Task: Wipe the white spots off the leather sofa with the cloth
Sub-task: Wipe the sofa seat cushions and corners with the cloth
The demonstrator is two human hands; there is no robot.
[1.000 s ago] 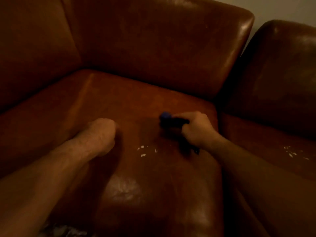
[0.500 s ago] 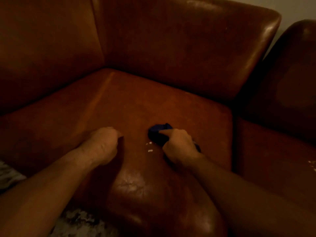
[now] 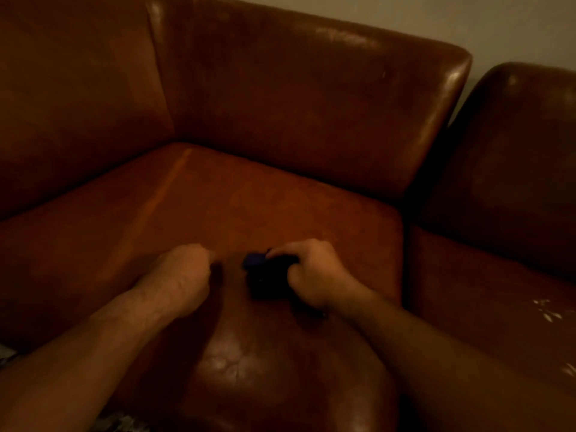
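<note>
Two fists: right hand (image 3: pixel 311 272) grip clutches cloth (image 3: pixel 261 269) on sofa (image 3: pixel 280 210); left hand (image 3: pixel 184 275) clenched (white spots (image 3: pixel 547 310) aside).

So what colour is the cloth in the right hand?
Dark blue cloth, gripped by the right hand; head view.

Seat cushion (image 3: pixel 280 210): middle of the view, carrying both hands and the cloth.
Backrest (image 3: pixel 305 104): behind the seat cushion, meeting the side backrest (image 3: pixel 71 98) in a corner at the rear left.
Left hand (image 3: pixel 184 275): on the seat cushion, left of the cloth, close beside it but apart.
Cloth (image 3: pixel 265 275): on the seat cushion between the two hands, under the right hand.
Right hand (image 3: pixel 314 272): right of the left hand, fingers (image 3: pixel 282 251) over the cloth.
Neighbouring seat (image 3: pixel 486 294): right of the seat cushion, across a gap.
White spots (image 3: pixel 547 310): on the neighbouring seat, far right, well apart from the cloth.
Wall (image 3: pixel 467 23): behind the backrest, upper right.
</note>
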